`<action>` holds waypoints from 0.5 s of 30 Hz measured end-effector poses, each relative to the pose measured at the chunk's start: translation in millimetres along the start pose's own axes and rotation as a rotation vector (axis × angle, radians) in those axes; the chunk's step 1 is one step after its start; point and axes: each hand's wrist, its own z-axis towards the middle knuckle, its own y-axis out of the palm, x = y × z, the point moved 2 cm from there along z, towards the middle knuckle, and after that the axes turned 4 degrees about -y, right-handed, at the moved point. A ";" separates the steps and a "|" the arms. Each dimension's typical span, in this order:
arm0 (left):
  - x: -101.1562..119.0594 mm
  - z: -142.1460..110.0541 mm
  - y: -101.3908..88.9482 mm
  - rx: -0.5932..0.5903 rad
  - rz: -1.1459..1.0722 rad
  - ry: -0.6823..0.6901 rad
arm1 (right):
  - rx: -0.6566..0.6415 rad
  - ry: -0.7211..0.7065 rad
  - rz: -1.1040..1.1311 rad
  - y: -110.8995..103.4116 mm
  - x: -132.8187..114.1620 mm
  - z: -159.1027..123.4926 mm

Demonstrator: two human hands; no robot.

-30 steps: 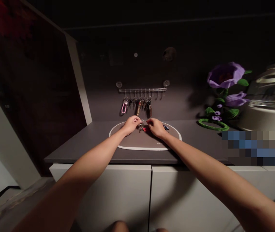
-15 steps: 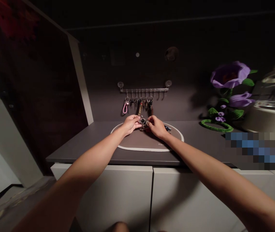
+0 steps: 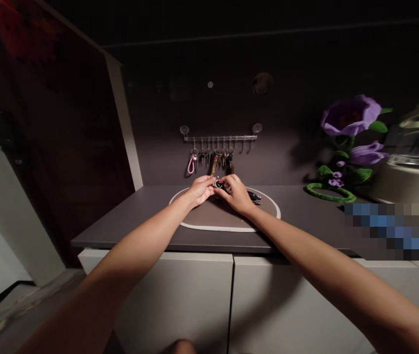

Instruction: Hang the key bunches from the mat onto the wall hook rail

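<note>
My left hand pinches a bunch of keys with a metal ring, held above the oval mat. From the other side my right hand closes its fingers on the same bunch, partly hiding it. Behind the hands, a clear rail on the wall carries several hooks with keys, among them a pink loop strap and a tag with lettering. Dark blue and metal items, perhaps more keys, lie on the mat just beyond my right wrist.
The mat lies on a grey countertop above white cabinet doors. To the right stand a purple fabric flower with a green ring base and a cream appliance. A dark door is at left.
My right hand has moved slightly left, closing in on the key bunch, and now covers more of it. My left hand has stayed almost in place.
</note>
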 end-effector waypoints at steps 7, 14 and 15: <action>1.2 0.4 -1.9 0.008 -0.011 0.014 | 0.011 0.025 -0.043 3.4 7.4 0.2; -0.1 2.2 -4.9 -0.003 0.037 0.018 | -0.017 0.087 -0.085 1.5 6.5 -0.3; -0.1 2.2 -5.1 -0.003 0.042 0.020 | -0.018 0.082 -0.081 1.3 6.5 -0.5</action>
